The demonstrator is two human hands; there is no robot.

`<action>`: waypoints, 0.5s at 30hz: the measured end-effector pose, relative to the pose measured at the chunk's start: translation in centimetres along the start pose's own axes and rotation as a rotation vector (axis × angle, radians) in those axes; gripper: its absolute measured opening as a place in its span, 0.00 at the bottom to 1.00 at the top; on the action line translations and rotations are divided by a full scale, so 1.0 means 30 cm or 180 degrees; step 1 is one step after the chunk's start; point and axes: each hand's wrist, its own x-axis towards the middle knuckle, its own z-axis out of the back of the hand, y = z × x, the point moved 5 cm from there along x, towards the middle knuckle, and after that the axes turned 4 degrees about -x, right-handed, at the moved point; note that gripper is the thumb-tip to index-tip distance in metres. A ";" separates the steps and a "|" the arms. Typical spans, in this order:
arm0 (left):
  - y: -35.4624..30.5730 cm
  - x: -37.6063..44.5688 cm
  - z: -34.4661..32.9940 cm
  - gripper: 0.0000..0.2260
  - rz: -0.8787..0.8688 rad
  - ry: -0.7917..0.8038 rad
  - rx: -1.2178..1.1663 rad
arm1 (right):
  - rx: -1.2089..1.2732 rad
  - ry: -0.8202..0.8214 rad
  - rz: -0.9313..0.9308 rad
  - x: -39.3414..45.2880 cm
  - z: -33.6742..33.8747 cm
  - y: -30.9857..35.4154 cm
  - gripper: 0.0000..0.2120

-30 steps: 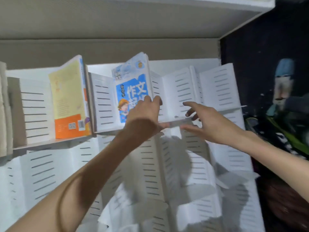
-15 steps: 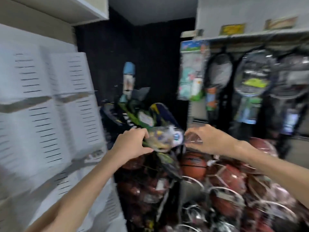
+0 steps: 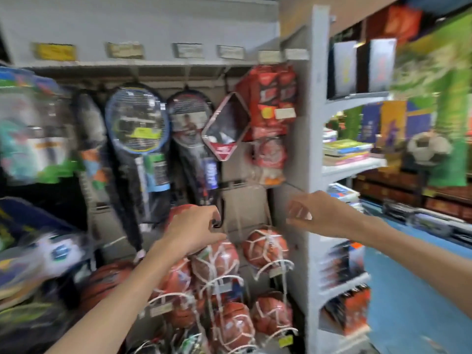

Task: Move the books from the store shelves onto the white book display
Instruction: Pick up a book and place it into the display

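My left hand [image 3: 196, 231] hangs in the air before a rack of sports goods, fingers loosely curled and holding nothing. My right hand [image 3: 316, 213] floats to its right, fingers relaxed and spread, also holding nothing. Stacked books [image 3: 344, 152] lie on a grey store shelf [image 3: 355, 167] at the right, beyond my right hand. More books [image 3: 342, 192] lie on the shelf below. The white book display is out of view. The picture is blurred by motion.
Rackets [image 3: 139, 129] hang on the wall panel ahead. Netted basketballs [image 3: 265, 247] fill wire holders below my hands. A grey upright post [image 3: 315, 149] divides the rack from the shelves. A football [image 3: 429, 148] sits far right, above blue floor [image 3: 408, 290].
The view has swung right, from the white display with its books, past dark bags, to the sports rack and store shelves. Both hands left the display and hold nothing.
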 end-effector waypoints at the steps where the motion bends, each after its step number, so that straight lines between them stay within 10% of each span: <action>1: -0.078 0.057 -0.044 0.20 -0.0088 0.0036 0.0010 | -0.0013 -0.0006 -0.0069 -0.022 0.006 -0.102 0.11; 15: -1.022 0.811 -0.548 0.14 -0.0797 0.0276 -0.0429 | -0.0091 -0.0210 -0.0863 -0.079 0.135 -1.253 0.10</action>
